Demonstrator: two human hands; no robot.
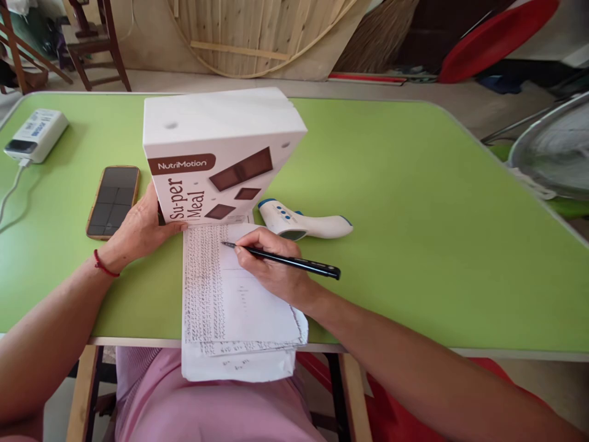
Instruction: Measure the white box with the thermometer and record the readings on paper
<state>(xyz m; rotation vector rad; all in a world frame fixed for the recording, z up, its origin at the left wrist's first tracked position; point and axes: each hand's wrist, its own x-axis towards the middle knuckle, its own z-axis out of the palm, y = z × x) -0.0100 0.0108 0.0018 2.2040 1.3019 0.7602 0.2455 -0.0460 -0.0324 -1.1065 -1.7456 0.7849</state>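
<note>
My left hand grips the lower left edge of a white NutriMotion box, thumb at its front bottom edge and the other fingers mostly hidden. The box stands upright over the far end of a stack of papers. Dense rows of handwriting fill the left side of the top sheet. A black pen is pinched in my right hand, which rests on the sheet with the tip close to the written rows. Just beyond that hand lies a white and blue infrared thermometer.
A phone lies on the green table left of the box. Farther left is a white power bank with a cable. A fan stands beyond the right edge, and a wooden chair behind the table.
</note>
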